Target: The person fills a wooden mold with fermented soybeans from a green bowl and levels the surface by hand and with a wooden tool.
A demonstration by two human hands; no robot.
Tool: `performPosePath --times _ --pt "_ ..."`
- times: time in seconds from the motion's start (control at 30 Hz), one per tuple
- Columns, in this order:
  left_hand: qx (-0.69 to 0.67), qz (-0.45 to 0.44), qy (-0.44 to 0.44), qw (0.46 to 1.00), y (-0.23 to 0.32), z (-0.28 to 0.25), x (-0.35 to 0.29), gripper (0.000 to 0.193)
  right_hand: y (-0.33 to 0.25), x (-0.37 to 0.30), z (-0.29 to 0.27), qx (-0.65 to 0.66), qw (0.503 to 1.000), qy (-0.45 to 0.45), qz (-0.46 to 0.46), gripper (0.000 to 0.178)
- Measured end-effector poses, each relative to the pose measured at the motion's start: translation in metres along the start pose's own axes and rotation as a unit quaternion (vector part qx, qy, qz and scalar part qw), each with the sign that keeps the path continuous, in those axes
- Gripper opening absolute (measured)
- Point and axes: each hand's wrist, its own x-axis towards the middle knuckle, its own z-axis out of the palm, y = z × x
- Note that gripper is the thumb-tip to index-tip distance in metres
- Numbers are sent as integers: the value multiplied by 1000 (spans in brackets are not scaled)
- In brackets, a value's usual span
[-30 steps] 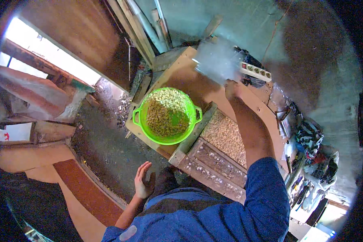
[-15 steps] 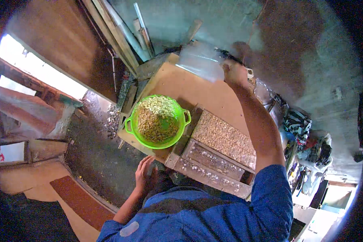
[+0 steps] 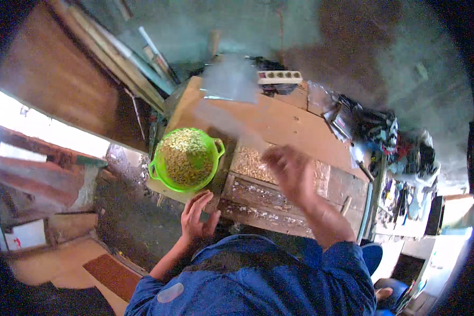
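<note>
My right hand (image 3: 289,171) is blurred by motion above the wooden tray (image 3: 258,192), its fingers closed on a thin clear plastic bag (image 3: 226,120) that trails toward the upper left. Beneath that hand the tray holds a layer of small pale pieces (image 3: 246,160), like chopped nuts. To the left stands a bright green two-handled basin (image 3: 199,152), partly filled with similar pale and brownish pieces. My left hand (image 3: 197,215) stays just in front of the basin, empty, fingers stretched out. A stack of clear plastic bags (image 3: 229,81) lies at the table's far edge.
A white power strip (image 3: 279,77) lies behind the brown tabletop (image 3: 295,124). Bags and cloths (image 3: 379,129) crowd the right side. Planks (image 3: 116,58) lean on the wall at the far left. Bottom right, bare skin (image 3: 383,294) shows beside blue cloth; whose, I cannot tell.
My right hand has come back from the bag stack at the far edge to above the tray, drawing a plastic bag with it. The view has shifted; my left hand remains near the basin.
</note>
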Motion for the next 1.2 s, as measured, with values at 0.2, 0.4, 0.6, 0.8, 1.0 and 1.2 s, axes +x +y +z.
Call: performPosePath --times 0.2,0.4,0.6,0.8,1.0,1.2 --pt "-35 85 -90 992 53 14 0 48 -38 -89 12 183 981 -60 14 12" --pt "-16 71 -122 990 78 28 -24 25 -27 -133 0 296 947 -79 94 16" --pt "-31 92 -80 992 102 39 -47 11 -10 -170 -14 299 951 -65 37 23" --pt "-75 -19 33 996 113 46 -71 13 9 -198 -26 296 947 -121 11 18" --pt "-213 -72 65 972 139 57 -76 9 14 -209 -45 266 962 -53 -27 11" --pt "-271 -127 2 954 148 43 -75 32 26 -210 -83 220 975 8 -33 10"
